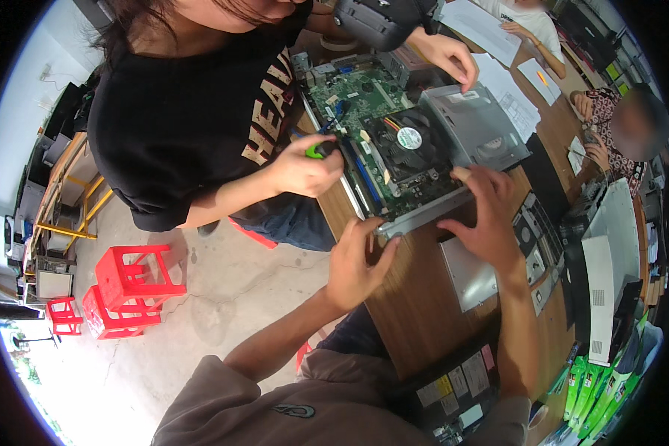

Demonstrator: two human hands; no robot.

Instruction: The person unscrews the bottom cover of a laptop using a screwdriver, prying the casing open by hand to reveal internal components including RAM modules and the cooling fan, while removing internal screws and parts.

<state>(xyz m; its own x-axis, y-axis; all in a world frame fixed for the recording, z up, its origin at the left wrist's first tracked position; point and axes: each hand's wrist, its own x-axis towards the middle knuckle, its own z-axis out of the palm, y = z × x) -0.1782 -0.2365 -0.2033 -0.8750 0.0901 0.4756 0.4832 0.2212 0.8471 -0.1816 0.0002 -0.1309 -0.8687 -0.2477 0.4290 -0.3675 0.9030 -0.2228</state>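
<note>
An opened desktop computer case [424, 214] lies on the wooden table, its green motherboard [364, 93] and black cooling fan [407, 140] exposed. My left hand [360, 260] pinches the near left corner of its metal frame between thumb and fingers. Around the near right edge, beside the grey drive bay [476, 123], my right hand [489, 215] grips the frame, with a fingertip over the top. Opposite me, a co-worker's hand [308, 169] holds a green-and-black handle, seemingly a screwdriver [321, 150], over the board's left side. The co-worker's other hand [453, 59] hangs above the drive bay.
A flat metal panel [468, 275] and a laptop-like chassis [535, 245] lie to the right. Near me is a black device with labels [453, 386]. Papers [498, 89] cover the far table, where two other people sit. Red stools [137, 275] stand on the floor at left.
</note>
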